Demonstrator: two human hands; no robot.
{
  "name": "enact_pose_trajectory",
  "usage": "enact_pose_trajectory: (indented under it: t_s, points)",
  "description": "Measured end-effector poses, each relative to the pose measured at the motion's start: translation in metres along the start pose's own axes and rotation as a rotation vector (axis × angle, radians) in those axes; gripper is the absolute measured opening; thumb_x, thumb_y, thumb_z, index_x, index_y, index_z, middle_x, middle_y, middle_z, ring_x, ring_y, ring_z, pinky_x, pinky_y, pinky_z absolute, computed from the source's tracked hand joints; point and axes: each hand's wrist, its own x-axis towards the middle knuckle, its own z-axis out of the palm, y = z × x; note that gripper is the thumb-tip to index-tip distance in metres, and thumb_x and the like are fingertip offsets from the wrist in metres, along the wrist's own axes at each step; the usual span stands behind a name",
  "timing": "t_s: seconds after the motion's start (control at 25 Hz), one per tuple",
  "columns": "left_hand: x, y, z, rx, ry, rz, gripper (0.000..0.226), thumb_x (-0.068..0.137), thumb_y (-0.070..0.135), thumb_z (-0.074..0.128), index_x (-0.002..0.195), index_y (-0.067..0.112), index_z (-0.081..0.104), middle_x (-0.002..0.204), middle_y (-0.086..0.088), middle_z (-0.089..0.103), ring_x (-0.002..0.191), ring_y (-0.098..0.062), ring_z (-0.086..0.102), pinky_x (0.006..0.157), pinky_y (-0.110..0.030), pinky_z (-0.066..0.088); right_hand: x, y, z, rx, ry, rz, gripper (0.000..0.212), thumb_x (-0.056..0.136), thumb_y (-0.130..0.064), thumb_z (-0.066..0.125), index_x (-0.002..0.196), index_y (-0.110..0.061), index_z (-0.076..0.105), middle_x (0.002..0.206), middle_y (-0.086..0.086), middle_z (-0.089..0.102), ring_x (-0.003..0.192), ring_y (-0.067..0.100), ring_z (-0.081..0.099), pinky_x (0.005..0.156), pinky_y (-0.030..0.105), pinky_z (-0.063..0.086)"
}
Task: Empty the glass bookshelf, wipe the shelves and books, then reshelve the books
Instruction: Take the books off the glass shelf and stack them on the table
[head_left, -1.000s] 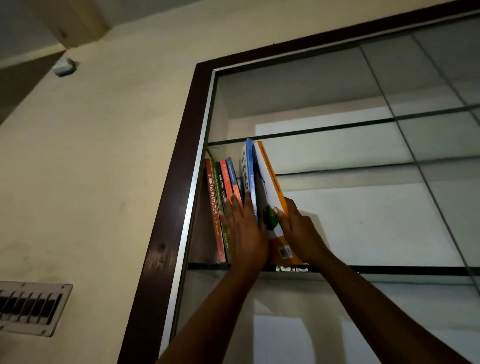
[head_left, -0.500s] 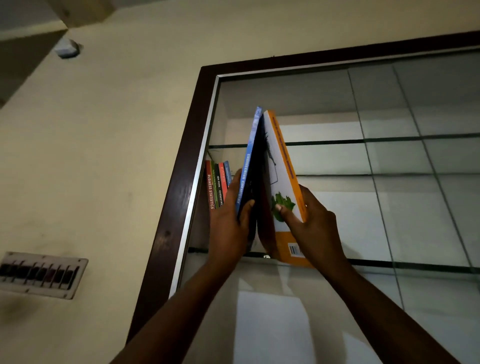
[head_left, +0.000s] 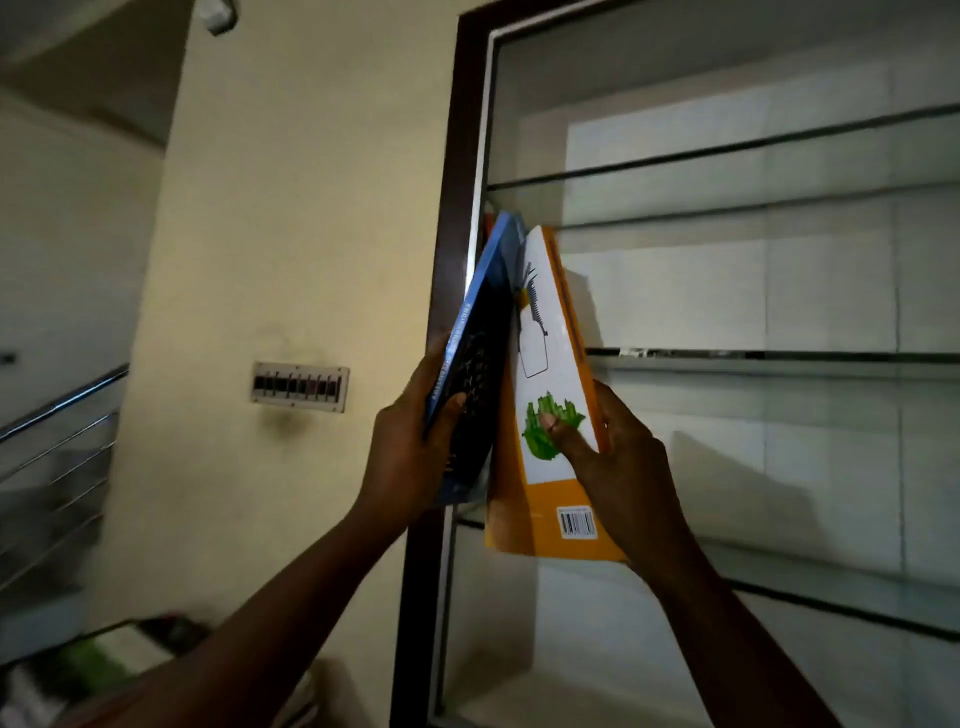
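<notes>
My left hand (head_left: 410, 457) grips a blue book with a dark cover (head_left: 480, 353), tilted with its top toward the shelf. My right hand (head_left: 618, 457) holds an orange and white book (head_left: 550, 374) with a green picture and a barcode, thumb on its cover. Both books are out in front of the glass bookshelf (head_left: 753, 358), at its left side beside the dark wooden frame (head_left: 457, 156). A sliver of red books (head_left: 488, 221) shows behind the blue book's top, still on the shelf. The glass shelves to the right are bare.
A switch panel (head_left: 300, 387) is on the cream wall left of the frame. A metal stair railing (head_left: 57, 441) runs at the far left. Blurred objects, some green and white, lie at the bottom left (head_left: 88, 670).
Both hands have pulled the blue book and the orange book off the shelf, down and toward me. The view has swung downward, and the remaining books are now mostly hidden.
</notes>
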Motion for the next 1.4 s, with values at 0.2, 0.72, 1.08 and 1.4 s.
enact_pose_trajectory:
  t_s: [0.2, 0.72, 1.08, 1.4]
  points:
    - [-0.097, -0.025, -0.102, 0.089, -0.018, -0.293, 0.059, 0.085, 0.041, 0.057, 0.14, 0.035, 0.039, 0.13, 0.003, 0.056, 0.113, -0.017, 0.058, 0.094, -0.036, 0.05, -0.095, -0.006, 0.054, 0.033, -0.232, 0.171, 0.043, 0.089, -0.029, 0.059, 0.131, -0.028, 0.049, 0.11, -0.01, 0.063, 0.092, 0.006, 0.061, 0.069, 0.001, 0.042]
    - [-0.289, -0.063, -0.457, 0.338, 0.286, -0.852, 0.048, 0.089, -0.005, 0.052, 0.132, 0.015, 0.049, 0.117, -0.005, 0.064, 0.105, -0.02, 0.062, 0.09, -0.035, 0.051, -0.273, -0.122, 0.362, 0.294, -0.729, 0.388, 0.045, 0.087, -0.019, 0.063, 0.13, -0.021, 0.052, 0.123, 0.004, 0.062, 0.113, 0.025, 0.058, 0.093, 0.036, 0.047]
    - [-0.373, -0.081, -0.653, 0.28, 0.556, -1.18, 0.045, 0.093, 0.002, 0.048, 0.13, 0.027, 0.045, 0.106, 0.002, 0.064, 0.089, -0.016, 0.064, 0.065, -0.021, 0.057, -0.369, -0.22, 0.549, 0.256, -1.115, 0.394, 0.045, 0.088, -0.031, 0.06, 0.131, -0.02, 0.051, 0.126, 0.005, 0.06, 0.115, 0.025, 0.055, 0.093, 0.035, 0.045]
    - [-0.355, -0.208, -0.714, 0.253, 0.46, -1.282, 0.041, 0.093, 0.006, 0.047, 0.121, 0.037, 0.045, 0.1, 0.001, 0.065, 0.088, -0.02, 0.066, 0.068, -0.026, 0.058, -0.347, -0.191, 0.661, 0.115, -1.102, 0.451, 0.046, 0.089, -0.028, 0.06, 0.133, -0.022, 0.048, 0.128, 0.004, 0.059, 0.119, 0.028, 0.052, 0.092, 0.032, 0.042]
